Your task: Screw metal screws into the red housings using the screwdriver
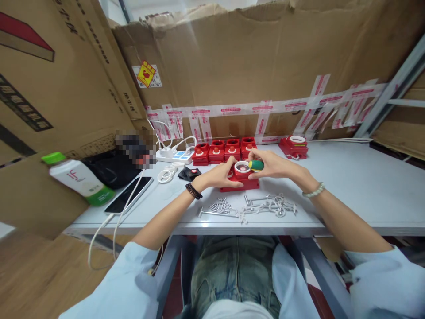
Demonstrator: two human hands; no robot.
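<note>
Right hand (270, 162) is gripping a green-and-yellow handle (256, 165), grip closed around it, end meeting the white ring (236, 169) on top of a red box (239, 183); can't tell from here what the tip is touching. Left hand (218, 175) is grasping that same box, thumb at the near side, steadying it on the worktop (352, 186). Nearer the front edge, loose screws (222, 205) are lying in a pile, with metal rods and white links (272, 206) tangling just beside them. Behind the hands, four red boxes (217, 153) are standing in a row; another red unit (293, 148) is sitting apart on the right. Out left, white rings (165, 176), black packets (189, 173), a power strip (183, 156), a phone (130, 195) and a leaning bottle (78, 179) are lining up. Cardboard (232, 57) is walling off the back.
</note>
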